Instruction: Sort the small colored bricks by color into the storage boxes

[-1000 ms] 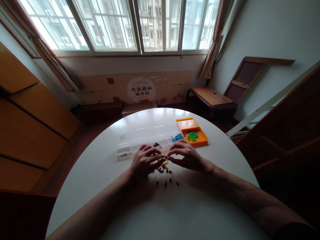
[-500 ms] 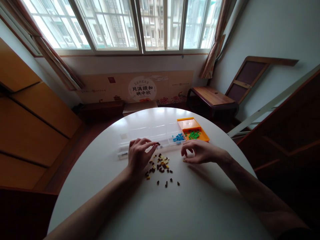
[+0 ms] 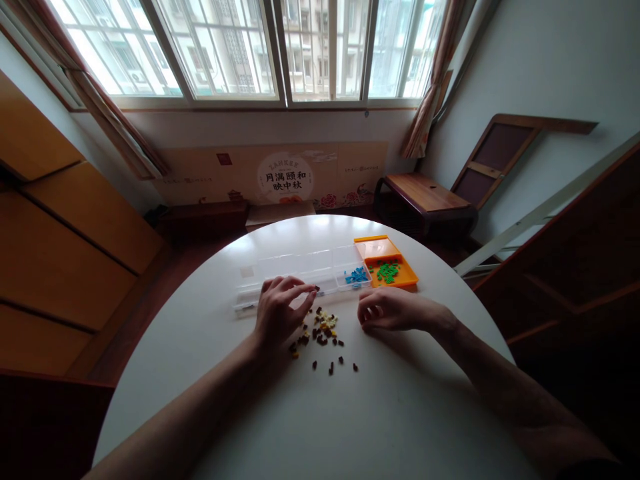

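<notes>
A small heap of dark brown and yellow beads (image 3: 323, 333) lies on the round white table (image 3: 310, 413). My left hand (image 3: 277, 313) hovers at the heap's left, its thumb and forefinger pinched on a dark brown bead by the clear compartment box (image 3: 300, 273). My right hand (image 3: 393, 310) rests on the table to the right of the heap, fingers curled under; whether it holds anything is hidden. The box holds blue beads (image 3: 356, 274) in its right end cell. An orange tray (image 3: 386, 261) beside it holds green beads (image 3: 387, 270).
A low wooden table (image 3: 425, 197) and a leaning wooden frame (image 3: 505, 150) stand at the back right. Wooden cabinets (image 3: 65, 233) line the left wall. Windows (image 3: 300, 47) run along the far wall above a printed cardboard panel (image 3: 285, 177).
My hands drew apart from the heap. The left lifted a dark bead toward the clear box. The right swung out rightward, then curled and slid slightly back to the left.
</notes>
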Demonstrator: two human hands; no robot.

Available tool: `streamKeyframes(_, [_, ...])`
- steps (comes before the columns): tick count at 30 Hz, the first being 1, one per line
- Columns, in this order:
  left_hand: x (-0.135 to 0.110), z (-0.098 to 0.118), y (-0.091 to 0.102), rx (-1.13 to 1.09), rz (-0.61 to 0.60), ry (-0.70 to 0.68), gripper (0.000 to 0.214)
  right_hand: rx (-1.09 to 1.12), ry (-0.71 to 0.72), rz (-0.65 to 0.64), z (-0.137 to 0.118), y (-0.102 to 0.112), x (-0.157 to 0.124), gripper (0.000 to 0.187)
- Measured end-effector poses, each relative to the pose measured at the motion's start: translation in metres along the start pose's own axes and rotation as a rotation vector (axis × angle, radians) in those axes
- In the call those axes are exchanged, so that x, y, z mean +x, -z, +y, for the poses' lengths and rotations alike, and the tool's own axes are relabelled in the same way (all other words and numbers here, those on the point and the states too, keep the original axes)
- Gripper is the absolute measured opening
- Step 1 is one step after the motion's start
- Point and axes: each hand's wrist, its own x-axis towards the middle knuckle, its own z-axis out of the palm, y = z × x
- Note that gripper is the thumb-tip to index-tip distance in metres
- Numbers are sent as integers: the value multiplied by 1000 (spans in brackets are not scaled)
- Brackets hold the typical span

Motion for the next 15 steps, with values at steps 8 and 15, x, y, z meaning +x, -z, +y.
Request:
streamKeyframes(8, [-2, 1, 0, -59, 1, -85, 9, 6, -22, 21, 5, 1, -6, 10])
streamKeyframes(15, [-3, 0, 0, -98, -2, -116, 7, -7, 9, 47, 7, 1, -6, 6])
